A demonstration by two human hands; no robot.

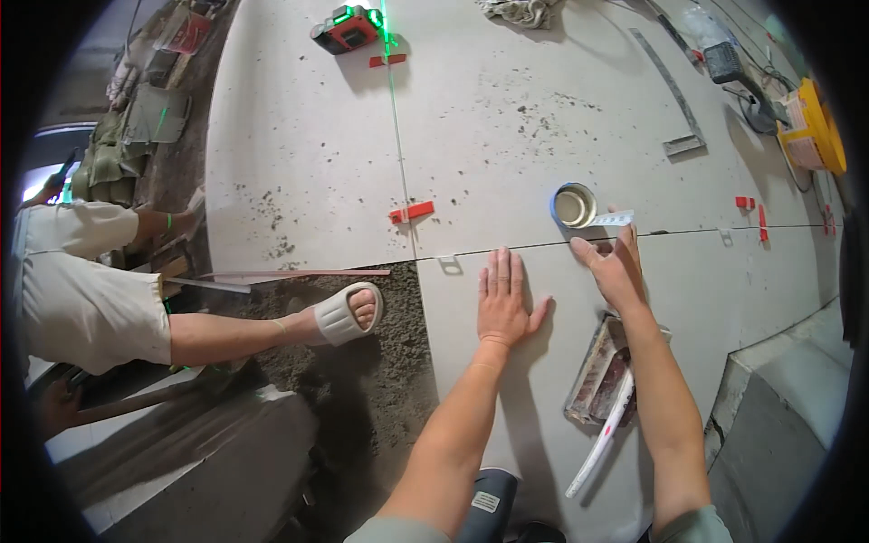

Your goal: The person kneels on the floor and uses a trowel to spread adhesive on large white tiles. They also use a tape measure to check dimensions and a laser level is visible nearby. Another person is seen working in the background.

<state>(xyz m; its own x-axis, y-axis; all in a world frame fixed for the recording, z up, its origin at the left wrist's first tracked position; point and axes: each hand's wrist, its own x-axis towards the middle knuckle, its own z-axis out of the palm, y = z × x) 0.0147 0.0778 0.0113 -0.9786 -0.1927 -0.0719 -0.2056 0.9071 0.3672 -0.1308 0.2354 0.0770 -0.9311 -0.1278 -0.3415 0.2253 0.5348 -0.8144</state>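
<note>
Tiles (308,154), pale and broad, spread left to right ahead of you, your left hand (504,299) palm-down on a near one, thumb splayed, gripping nothing. Your right hand (617,270) holds thumb and index finger apart at the joint, near a blue-rimmed round container (575,206) on the far side; its fingertips meet a small pale strip (614,219), whether gripped you cannot tell.

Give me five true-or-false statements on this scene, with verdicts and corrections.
1. The left hand lies palm down on a pale tile. True.
2. A laser level stands near the lower edge. False: the laser level stands near the top edge.
3. A white handle juts from the narrow tray. True.
4. The co-worker's sandal is black. False: the sandal is pale.
5. The right hand is nearer the round tin than the left. True.
</note>
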